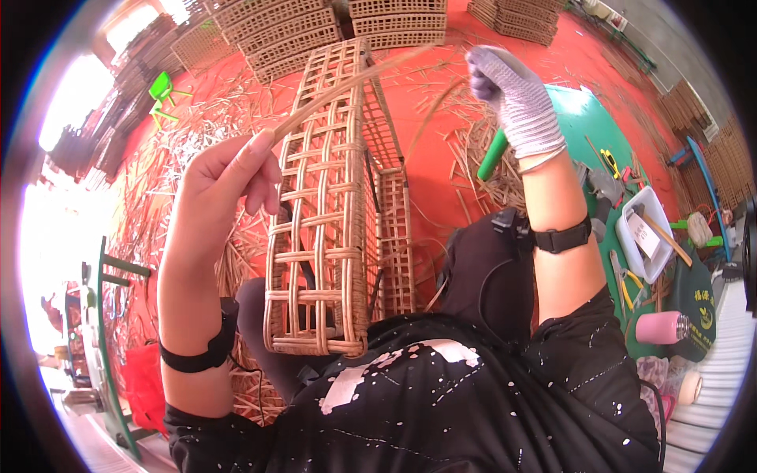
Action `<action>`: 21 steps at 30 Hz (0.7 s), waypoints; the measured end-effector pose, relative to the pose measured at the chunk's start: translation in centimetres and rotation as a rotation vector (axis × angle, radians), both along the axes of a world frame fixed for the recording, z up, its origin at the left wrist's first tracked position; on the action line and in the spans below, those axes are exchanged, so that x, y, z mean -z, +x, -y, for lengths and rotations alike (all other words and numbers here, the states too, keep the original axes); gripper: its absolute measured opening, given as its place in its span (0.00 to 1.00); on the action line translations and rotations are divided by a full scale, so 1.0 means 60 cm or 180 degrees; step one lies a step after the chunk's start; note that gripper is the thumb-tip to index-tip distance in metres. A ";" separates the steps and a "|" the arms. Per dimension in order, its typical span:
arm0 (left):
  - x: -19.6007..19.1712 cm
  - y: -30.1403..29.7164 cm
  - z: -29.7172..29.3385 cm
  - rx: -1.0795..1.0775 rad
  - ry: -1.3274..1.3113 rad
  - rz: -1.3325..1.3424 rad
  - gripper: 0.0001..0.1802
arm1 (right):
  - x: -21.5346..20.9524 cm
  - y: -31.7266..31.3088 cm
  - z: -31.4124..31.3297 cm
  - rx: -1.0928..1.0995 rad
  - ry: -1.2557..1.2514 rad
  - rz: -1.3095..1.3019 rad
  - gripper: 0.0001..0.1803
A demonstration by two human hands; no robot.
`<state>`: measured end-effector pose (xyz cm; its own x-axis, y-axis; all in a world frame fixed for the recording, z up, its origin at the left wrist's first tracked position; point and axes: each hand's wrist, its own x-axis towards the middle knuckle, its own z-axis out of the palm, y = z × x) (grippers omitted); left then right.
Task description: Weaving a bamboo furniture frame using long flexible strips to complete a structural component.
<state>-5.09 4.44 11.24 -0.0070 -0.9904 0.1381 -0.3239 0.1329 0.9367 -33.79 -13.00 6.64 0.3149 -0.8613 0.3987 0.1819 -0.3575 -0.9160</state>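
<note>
My bare left hand (225, 185) pinches a pale rattan strip (339, 93) between thumb and fingers, beside the upper left of the basket frame. That strip slants up to the right toward my gloved right hand (509, 94), which is closed and raised higher. A blurred, curving length of strip hangs just below the right fingers; how it joins the first cannot be made out. Against my lap leans a large woven rattan basket (315, 213), a box-like frame with open square lattice sides and dark rods inside. Neither hand touches the basket.
Stacked woven baskets (284, 35) stand at the back. Loose strips litter the red floor (438, 142). On the right, a green board (591, 118) carries tools near a white tray (658, 256) and a pink bottle (661, 327). A small green chair (164, 91) stands far left.
</note>
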 end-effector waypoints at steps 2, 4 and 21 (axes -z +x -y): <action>0.003 0.013 -0.010 -0.0204 -0.0080 0.0025 0.17 | 0.003 0.003 0.010 0.0264 0.0177 -0.0009 0.15; -0.005 0.001 -0.016 -0.0435 -0.0016 0.0119 0.16 | -0.006 0.036 -0.016 0.0523 -0.0784 -0.0831 0.19; 0.018 0.117 -0.067 -0.0760 0.0311 0.0289 0.17 | 0.003 -0.028 0.086 0.0991 -0.0033 -0.1450 0.11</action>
